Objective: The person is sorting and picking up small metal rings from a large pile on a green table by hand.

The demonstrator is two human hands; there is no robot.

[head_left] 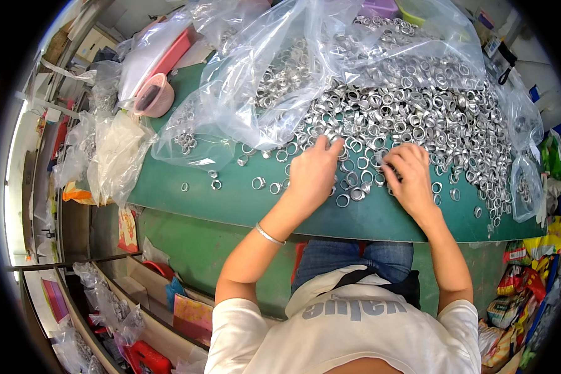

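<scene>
A large heap of silver metal rings (411, 115) covers the far middle and right of the green table (230, 212). At the near side of the heap, my left hand (315, 171) is closed, with thumb and forefinger bent down among the rings; what its fingertips grip is hidden. To the right of it, my right hand (410, 177) curls its fingers inward, slightly blurred, around a ring (383, 159) at the fingertips. Several loose rings (349, 181) lie on the table between the two hands, and others (258, 182) are scattered to the left.
Clear plastic bags (262, 112) drape over the heap's left and far side. A pink cup (154, 96) and a pink tray (171, 53) stand at the far left. Shelving with bags and boxes (190, 318) is at the lower left. Colourful packages (517, 274) are stacked at the right.
</scene>
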